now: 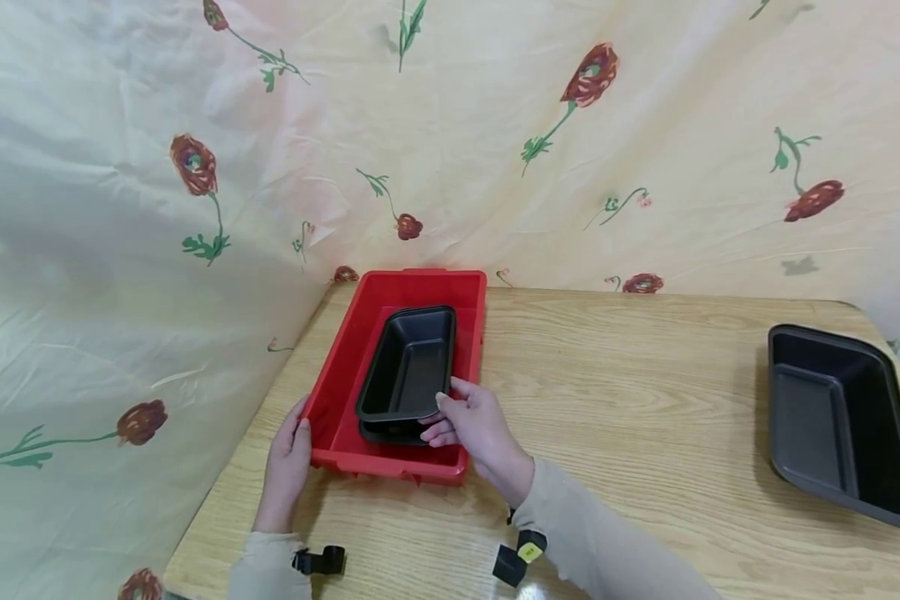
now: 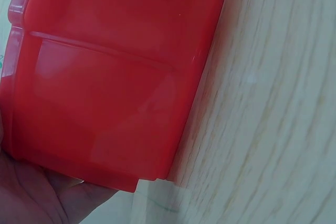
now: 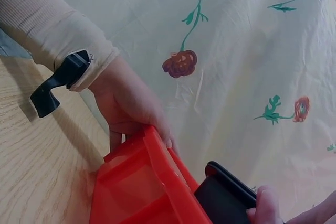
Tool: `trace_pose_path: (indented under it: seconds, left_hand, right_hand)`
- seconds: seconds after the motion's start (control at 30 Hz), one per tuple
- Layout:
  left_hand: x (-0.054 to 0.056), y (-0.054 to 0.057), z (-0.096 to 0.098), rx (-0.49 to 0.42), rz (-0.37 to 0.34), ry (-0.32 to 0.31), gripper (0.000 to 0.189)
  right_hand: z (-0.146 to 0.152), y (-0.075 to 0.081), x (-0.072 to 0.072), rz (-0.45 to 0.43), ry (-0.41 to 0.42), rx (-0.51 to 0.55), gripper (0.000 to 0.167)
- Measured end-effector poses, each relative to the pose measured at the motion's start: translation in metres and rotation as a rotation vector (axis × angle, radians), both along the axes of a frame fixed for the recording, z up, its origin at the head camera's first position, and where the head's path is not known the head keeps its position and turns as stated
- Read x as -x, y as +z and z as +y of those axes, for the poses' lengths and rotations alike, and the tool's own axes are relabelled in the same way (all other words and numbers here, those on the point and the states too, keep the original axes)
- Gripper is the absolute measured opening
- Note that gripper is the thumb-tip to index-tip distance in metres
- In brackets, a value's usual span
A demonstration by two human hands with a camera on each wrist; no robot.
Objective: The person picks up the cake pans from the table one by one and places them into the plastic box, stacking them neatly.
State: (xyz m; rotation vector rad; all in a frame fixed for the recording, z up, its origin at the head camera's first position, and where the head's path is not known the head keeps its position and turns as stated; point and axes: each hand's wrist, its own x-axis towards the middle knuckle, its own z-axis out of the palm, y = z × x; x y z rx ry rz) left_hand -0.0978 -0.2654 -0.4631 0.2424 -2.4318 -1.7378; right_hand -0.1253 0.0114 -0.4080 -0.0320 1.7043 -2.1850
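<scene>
On the left of the table lies a red plastic tray [image 1: 427,471]. My left hand [image 1: 288,467] grips its near left corner, thumb at the rim; in the left wrist view that hand [image 2: 31,198] shows beneath the red wall. Inside the tray is a black loaf pan [image 1: 420,367], tilted over another dark pan [image 1: 390,436] whose near edge peeks out below. My right hand [image 1: 480,429] pinches the upper pan at its near right corner, thumb on the rim. In the right wrist view, fingertips [image 3: 266,205] of this hand overlap the black pan's edge [image 3: 223,195].
Another black loaf pan [image 1: 813,408] stands at the right end of the wooden table [image 1: 615,400]. A flower-printed cloth [image 1: 450,125] hangs along the back and left sides. Both wrists carry black strapped devices [image 1: 318,560].
</scene>
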Motion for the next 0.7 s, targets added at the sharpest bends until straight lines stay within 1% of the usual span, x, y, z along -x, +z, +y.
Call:
trace_pose_path:
  seconds: [0.17, 0.4, 0.53, 0.7]
  left_hand:
    - [0.0, 0.0, -0.001, -0.005, 0.003, 0.004, 0.046]
    - [0.0, 0.0, 0.001, -0.003, 0.011, -0.001, 0.046]
    - [-0.002, 0.001, 0.001, -0.012, 0.007, -0.004, 0.047]
    - [-0.001, 0.001, 0.001, -0.014, 0.008, 0.003, 0.047]
  right_hand:
    - [0.003, 0.0, 0.0, -0.004, 0.059, -0.031, 0.042]
    - [0.01, 0.003, -0.002, -0.011, 0.118, -0.134, 0.049]
    - [0.012, 0.005, -0.004, -0.006, 0.152, -0.148, 0.049]
    - [0.014, 0.007, -0.006, 0.001, 0.183, -0.198, 0.057]
